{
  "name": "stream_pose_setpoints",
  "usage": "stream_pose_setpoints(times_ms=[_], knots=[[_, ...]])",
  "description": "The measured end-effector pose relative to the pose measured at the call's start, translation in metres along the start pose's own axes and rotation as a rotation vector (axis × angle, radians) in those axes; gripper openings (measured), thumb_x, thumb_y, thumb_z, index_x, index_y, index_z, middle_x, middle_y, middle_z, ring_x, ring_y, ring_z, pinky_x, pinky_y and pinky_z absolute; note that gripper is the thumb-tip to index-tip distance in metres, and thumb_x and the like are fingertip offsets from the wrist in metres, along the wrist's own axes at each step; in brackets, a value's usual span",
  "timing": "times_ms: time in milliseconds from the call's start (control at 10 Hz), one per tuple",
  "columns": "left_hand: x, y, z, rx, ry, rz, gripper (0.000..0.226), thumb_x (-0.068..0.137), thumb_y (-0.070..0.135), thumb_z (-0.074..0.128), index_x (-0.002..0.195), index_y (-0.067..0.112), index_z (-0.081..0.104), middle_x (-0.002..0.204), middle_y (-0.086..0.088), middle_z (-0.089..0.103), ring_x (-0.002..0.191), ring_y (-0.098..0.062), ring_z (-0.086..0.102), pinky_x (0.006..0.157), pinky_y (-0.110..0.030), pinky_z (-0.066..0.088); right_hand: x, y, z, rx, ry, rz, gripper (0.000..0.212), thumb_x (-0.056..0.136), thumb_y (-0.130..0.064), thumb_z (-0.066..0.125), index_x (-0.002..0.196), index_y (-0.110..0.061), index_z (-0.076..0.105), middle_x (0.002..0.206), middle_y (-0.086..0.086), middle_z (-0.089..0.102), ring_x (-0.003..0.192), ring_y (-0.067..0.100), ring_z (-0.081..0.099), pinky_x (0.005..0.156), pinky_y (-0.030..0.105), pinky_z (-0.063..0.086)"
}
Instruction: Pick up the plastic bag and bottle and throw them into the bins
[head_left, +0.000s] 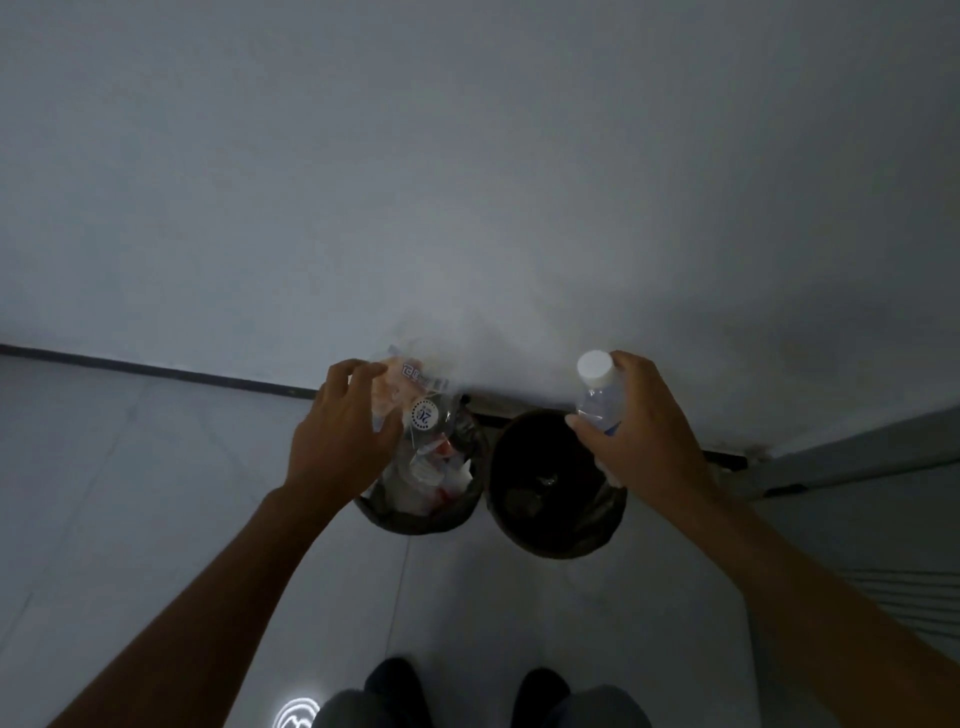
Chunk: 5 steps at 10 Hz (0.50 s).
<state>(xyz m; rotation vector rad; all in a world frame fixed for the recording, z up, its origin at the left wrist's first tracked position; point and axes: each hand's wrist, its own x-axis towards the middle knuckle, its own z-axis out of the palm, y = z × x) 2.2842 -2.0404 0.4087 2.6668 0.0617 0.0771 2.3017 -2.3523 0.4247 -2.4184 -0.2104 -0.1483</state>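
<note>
There is just one view, from a camera worn on the person's head. It looks forward and steeply down. The pale grey wall (467, 156) fills the top half, and the light tiled floor (130, 467) fills the bottom. The two round dark bins (550, 540) sit by the wall, near the middle of the view. Both bare arms reach in from the bottom corners, close to the lens. The dark shoes (395, 686) show at the very bottom edge. The wide lens bends the dark skirting strip (156, 370).
</note>
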Motion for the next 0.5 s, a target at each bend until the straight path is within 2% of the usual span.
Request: stream_pose_setpoints(times_ms=[200,300,400,500], knots=[[0.003,-0.023,0.078,-0.002,-0.056,-0.020,0.051,0.083,0.031,0.066,0.128,0.018,0.047,0.136,-0.007,0.043,0.111,-0.030,0.056,0.074,-0.044,0.054,-0.014,0.057,0.057,0.010,0.003,0.036,0.067,0.071,-0.042,0.076,0.123,-0.025,0.037,0.116,-0.005,0.047,0.100,0.004,0.043,0.078,0.025,0.037],[0.008,-0.029,0.107,0.009,-0.088,-0.017,0.053,0.084,0.033,0.066,0.130,0.018,0.045,0.140,-0.007,0.041,0.111,-0.031,0.057,0.076,-0.044,0.054,-0.019,0.079,0.074,-0.007,-0.010,0.067,0.068,0.071,-0.046,0.076,0.123,-0.026,0.037,0.118,-0.002,0.050,0.100,0.009,0.047,0.076,0.027,0.039],[0.011,-0.034,0.125,0.008,-0.104,-0.015,0.060,0.084,0.038,0.063,0.135,0.019,0.040,0.152,-0.007,0.032,0.130,-0.032,0.045,0.090,-0.049,0.048,-0.017,0.093,0.078,-0.004,-0.038,0.082,0.080,0.068,-0.055,0.073,0.131,-0.025,0.035,0.130,0.004,0.049,0.115,0.021,0.049,0.086,0.032,0.041],[0.011,-0.030,0.120,0.008,-0.112,-0.009,0.070,0.080,0.049,0.064,0.139,0.021,0.038,0.157,-0.008,0.027,0.139,-0.031,0.034,0.098,-0.051,0.042,-0.018,0.087,0.065,-0.033,-0.084,0.108,0.096,0.067,-0.072,0.060,0.143,-0.026,0.021,0.151,0.005,0.033,0.135,0.022,0.033,0.105,0.039,0.035]])
